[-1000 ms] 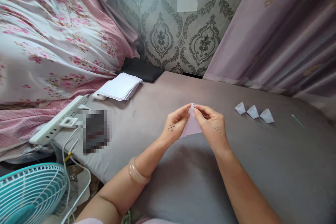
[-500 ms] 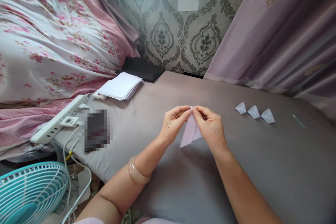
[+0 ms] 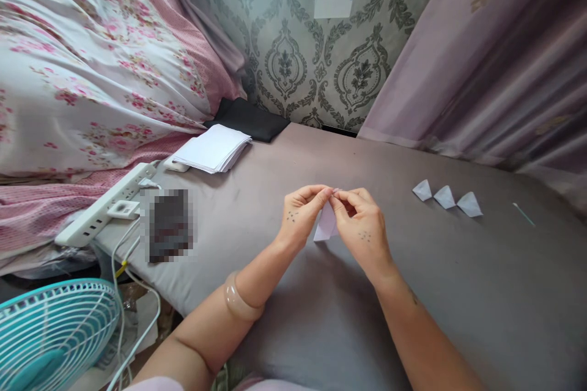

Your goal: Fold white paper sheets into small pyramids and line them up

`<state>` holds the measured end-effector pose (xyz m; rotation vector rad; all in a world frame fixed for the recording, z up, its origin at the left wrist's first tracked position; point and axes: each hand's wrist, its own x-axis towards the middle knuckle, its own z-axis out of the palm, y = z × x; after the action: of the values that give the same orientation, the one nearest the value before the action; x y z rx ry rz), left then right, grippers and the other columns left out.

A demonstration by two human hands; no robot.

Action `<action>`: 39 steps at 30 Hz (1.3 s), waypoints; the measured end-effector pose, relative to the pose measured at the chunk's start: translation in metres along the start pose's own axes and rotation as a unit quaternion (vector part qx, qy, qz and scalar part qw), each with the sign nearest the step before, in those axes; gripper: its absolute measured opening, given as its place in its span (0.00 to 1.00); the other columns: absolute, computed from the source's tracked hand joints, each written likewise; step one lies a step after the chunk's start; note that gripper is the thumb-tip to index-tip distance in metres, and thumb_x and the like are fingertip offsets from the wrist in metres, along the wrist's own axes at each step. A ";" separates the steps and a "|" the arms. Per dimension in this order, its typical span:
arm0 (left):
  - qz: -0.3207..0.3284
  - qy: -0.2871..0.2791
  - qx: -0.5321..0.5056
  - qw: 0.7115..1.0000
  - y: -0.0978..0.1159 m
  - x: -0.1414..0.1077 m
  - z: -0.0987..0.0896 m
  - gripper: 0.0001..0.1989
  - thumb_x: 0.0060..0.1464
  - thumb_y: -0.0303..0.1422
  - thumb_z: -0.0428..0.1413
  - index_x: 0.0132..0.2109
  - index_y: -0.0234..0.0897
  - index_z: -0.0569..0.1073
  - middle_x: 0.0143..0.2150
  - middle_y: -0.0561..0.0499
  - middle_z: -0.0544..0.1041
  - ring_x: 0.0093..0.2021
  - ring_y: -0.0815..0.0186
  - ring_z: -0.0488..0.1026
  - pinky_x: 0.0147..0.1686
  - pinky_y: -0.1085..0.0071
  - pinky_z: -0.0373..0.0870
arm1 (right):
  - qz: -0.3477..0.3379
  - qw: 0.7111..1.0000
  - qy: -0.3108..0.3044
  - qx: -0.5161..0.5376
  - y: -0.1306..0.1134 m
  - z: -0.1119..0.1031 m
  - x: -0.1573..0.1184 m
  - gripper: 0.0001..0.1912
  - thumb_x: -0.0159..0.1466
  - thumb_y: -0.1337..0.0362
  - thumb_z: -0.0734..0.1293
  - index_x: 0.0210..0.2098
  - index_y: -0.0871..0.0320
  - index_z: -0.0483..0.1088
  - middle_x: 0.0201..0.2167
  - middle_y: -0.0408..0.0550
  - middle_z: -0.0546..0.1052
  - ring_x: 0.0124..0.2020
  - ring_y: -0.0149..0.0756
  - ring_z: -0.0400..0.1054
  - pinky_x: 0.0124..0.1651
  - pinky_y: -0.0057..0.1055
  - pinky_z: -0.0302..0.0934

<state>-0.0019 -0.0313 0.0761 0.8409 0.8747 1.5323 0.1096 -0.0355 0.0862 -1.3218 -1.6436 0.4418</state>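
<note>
A folded piece of pale paper hangs between my hands above the grey-covered surface. My left hand pinches its top edge between thumb and fingers. Right beside it, my right hand pinches the same top end, the two thumbs almost touching. The fingers and the right hand hide much of the paper, so its full folded shape cannot be made out. Off to the right lie a row of three small folded paper pieces, white and pointed.
A stack of white paper lies at the back left beside black folded cloth. A white power strip with cables and a blurred dark object sit at the left. A turquoise fan stands lower left. A thin stick lies far right.
The paper's hanging end has swung up and shows less below my hands. My right hand has shifted slightly left and turned. The three folded pieces have stayed put.
</note>
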 end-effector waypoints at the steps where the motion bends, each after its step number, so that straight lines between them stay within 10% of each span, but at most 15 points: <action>1: 0.005 0.000 0.004 1.000 0.000 -0.001 0.001 0.08 0.48 0.35 0.64 0.32 0.34 0.80 0.33 0.48 0.81 0.34 0.68 0.75 0.39 0.71 0.70 | 0.002 1.000 -0.001 -0.006 0.000 0.000 0.000 0.10 0.63 0.60 0.64 0.34 0.56 0.77 0.32 0.47 0.74 0.30 0.32 0.69 0.36 0.31 0.64; 11: -0.012 0.017 -0.043 0.999 0.001 0.009 -0.009 0.12 0.49 0.39 0.64 0.35 0.33 0.77 0.33 0.46 0.81 0.35 0.63 0.78 0.37 0.69 0.72 | 0.066 0.991 -0.118 0.003 0.009 -0.008 0.006 0.19 0.61 0.49 0.65 0.26 0.55 0.78 0.25 0.45 0.74 0.26 0.33 0.66 0.31 0.31 0.60; 16: -0.052 0.019 -0.099 0.994 0.003 0.016 -0.015 0.13 0.46 0.38 0.66 0.36 0.33 0.77 0.37 0.46 0.81 0.36 0.65 0.77 0.37 0.70 0.72 | 0.104 0.973 -0.197 0.062 0.012 -0.024 0.016 0.19 0.56 0.52 0.70 0.44 0.55 0.77 0.39 0.50 0.79 0.38 0.39 0.73 0.41 0.37 0.67; 32: -0.027 -0.013 -0.042 0.999 0.000 0.009 -0.012 0.10 0.47 0.38 0.65 0.33 0.36 0.79 0.32 0.52 0.77 0.34 0.71 0.70 0.39 0.72 0.64 | 0.236 0.903 -0.213 0.290 0.012 -0.011 0.016 0.16 0.51 0.56 0.74 0.38 0.56 0.77 0.34 0.46 0.80 0.32 0.33 0.72 0.37 0.30 0.65; 39: -0.063 -0.028 -0.053 0.996 0.000 0.010 -0.012 0.11 0.45 0.37 0.66 0.33 0.34 0.77 0.32 0.51 0.76 0.32 0.71 0.70 0.37 0.71 0.64 | 0.207 0.926 -0.146 0.281 0.011 -0.010 0.016 0.21 0.51 0.58 0.75 0.43 0.57 0.73 0.27 0.41 0.76 0.28 0.30 0.69 0.32 0.28 0.62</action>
<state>-0.0133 -0.0220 0.0711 0.7361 0.7834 1.4257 0.1251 -0.0197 0.0898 -1.1826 -1.3039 1.3158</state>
